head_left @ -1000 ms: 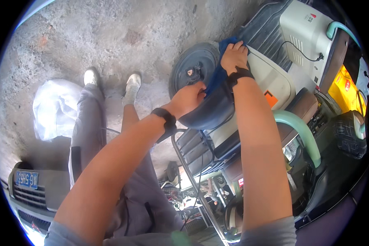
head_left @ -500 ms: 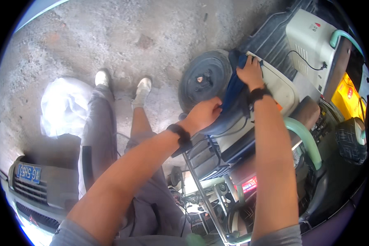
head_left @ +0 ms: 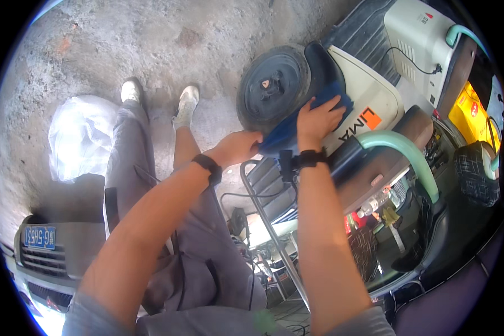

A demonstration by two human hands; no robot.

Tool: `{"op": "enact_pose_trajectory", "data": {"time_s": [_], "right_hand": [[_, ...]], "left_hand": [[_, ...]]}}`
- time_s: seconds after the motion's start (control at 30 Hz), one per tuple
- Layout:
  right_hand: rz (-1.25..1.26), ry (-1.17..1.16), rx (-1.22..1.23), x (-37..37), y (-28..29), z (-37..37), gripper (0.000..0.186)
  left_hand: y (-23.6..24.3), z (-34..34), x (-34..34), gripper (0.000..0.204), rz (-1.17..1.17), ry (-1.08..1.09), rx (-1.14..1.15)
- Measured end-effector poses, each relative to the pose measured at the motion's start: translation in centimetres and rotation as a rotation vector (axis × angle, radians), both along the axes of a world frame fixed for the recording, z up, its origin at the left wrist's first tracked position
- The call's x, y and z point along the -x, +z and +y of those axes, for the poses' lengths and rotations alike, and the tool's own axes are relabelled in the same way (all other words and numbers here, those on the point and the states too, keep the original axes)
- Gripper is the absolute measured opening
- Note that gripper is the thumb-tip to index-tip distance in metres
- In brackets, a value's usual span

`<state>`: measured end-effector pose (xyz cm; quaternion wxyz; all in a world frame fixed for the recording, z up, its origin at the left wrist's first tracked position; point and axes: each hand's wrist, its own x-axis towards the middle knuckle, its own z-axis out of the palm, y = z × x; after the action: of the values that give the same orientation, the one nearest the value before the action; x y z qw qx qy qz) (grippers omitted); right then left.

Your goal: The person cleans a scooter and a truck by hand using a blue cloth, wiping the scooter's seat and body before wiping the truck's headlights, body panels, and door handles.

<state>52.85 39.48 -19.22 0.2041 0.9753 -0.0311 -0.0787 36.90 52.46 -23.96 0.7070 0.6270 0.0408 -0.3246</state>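
Observation:
A dark blue cloth [head_left: 285, 133] lies over the lower part of a black curved mudguard [head_left: 322, 66], beside a black wheel [head_left: 274, 84]. My left hand [head_left: 236, 149] pinches the cloth's near left end, its fingers closed. My right hand [head_left: 318, 122] rests on the cloth further right, fingers stretched and spread over it. To the right of the mudguard is a cream panel [head_left: 369, 84] with an orange square. Parts of the mudguard are hidden under the cloth and my right hand.
A metal rail [head_left: 269, 224] and a green curved armrest [head_left: 409, 151] stand close to my right forearm. A pale box-shaped unit [head_left: 414, 42] with a cable is at the far right. A white plastic bag [head_left: 81, 137] lies on the concrete floor; a car front [head_left: 56, 252] is at the left.
Both hands have moved left and nearer with the cloth, baring the upper mudguard. My right hand's fingers have spread. The view has shifted slightly.

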Motion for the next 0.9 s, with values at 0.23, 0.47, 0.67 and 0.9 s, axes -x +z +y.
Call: {"op": "enact_pose_trajectory", "data": {"time_s": [0.23, 0.47, 0.67, 0.9], "right_hand": [[-0.219, -0.186, -0.176, 13.0, -0.4, -2.8, 0.069], [-0.129, -0.289, -0.404, 17.8, 0.0, -3.0, 0.07], [-0.514, -0.171, -0.122, 9.6, -2.6, -1.0, 0.061], [0.135, -0.006, 0.102, -9.2, -5.5, 1.4, 0.049]], "left_hand": [[0.2, 2.3, 4.8, 0.019, 0.08, -0.392, -0.082], [0.3, 4.8, 4.5, 0.015, 0.06, -0.494, -0.13], [0.5, 3.8, -0.2, 0.016, 0.031, -0.189, -0.061], [-3.5, 2.7, -8.3, 0.018, -0.025, 0.106, -0.005]]}}
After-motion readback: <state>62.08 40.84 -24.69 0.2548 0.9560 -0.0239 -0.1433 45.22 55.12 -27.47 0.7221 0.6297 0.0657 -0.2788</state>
